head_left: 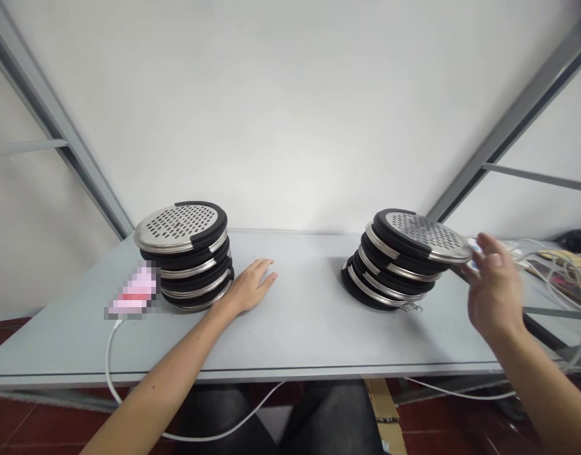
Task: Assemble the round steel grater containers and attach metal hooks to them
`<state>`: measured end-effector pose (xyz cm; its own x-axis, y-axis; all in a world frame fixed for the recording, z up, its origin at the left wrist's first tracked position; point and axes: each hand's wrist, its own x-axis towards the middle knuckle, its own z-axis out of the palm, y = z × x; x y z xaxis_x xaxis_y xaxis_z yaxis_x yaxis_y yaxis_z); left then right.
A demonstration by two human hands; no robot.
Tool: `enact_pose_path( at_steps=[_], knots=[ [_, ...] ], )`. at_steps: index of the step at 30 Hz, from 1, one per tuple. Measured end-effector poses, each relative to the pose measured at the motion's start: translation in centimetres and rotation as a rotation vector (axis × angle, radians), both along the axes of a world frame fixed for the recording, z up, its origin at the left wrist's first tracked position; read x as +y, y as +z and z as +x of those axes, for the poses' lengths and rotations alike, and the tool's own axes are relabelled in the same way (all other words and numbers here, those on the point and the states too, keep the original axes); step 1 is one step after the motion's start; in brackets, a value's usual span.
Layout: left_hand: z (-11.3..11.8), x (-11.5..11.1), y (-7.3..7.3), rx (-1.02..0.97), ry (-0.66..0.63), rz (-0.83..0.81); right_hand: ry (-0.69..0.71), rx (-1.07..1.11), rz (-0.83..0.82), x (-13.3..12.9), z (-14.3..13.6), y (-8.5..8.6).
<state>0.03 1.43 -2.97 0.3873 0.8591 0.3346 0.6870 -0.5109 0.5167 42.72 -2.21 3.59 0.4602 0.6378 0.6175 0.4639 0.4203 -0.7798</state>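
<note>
A pale grey table (300,328) against the wall carries a neat stack of round black-rimmed perforated metal discs (186,256) at left, a leaning stack of the same discs (404,265) at right, a white cable (111,335), tangled cords (556,265) at far right, and the flat left hand (250,287).

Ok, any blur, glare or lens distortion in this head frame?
Head view: the right hand is motion-blurred beside the leaning stack of black-rimmed perforated steel discs; the left hand is sharp; the grey frame beams splay outward, wide-angle distortion; a patch left of the other disc stack is pixelated; lighting soft, no glare.
</note>
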Motion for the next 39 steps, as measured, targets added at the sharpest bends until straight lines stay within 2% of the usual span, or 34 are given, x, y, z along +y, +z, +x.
enact_pose_path(
  at_steps=[3, 12, 17, 22, 26, 34, 39],
  knots=[
    [0.0, 0.0, 0.1, 0.014, 0.001, -0.01, 0.093, 0.437, -0.205, 0.2, 0.0, -0.7],
    [0.1, 0.3, -0.3, 0.044, 0.003, -0.016, 0.205, 0.632, -0.451, -1.5, -1.3, -1.9],
    [0.0, 0.3, -0.3, 0.05, -0.003, -0.015, 0.221, 0.631, -0.491, -1.7, -1.8, -1.8],
    [0.0, 0.3, -0.3, 0.049, -0.003, -0.014, 0.262, 0.54, -0.539, -1.4, -2.1, -1.8],
    [0.0, 0.3, -0.3, 0.051, 0.002, -0.022, 0.217, 0.584, -0.5, -1.4, -3.0, -2.0],
    [0.0, 0.5, -0.8, 0.042, 0.016, -0.019, 0.269, 0.639, -0.48, -1.2, -3.5, -2.3],
    [-0.1, 0.7, -1.2, 0.035, 0.02, -0.004, 0.33, 0.549, -0.458, -0.3, -3.9, -2.6]
  ],
)
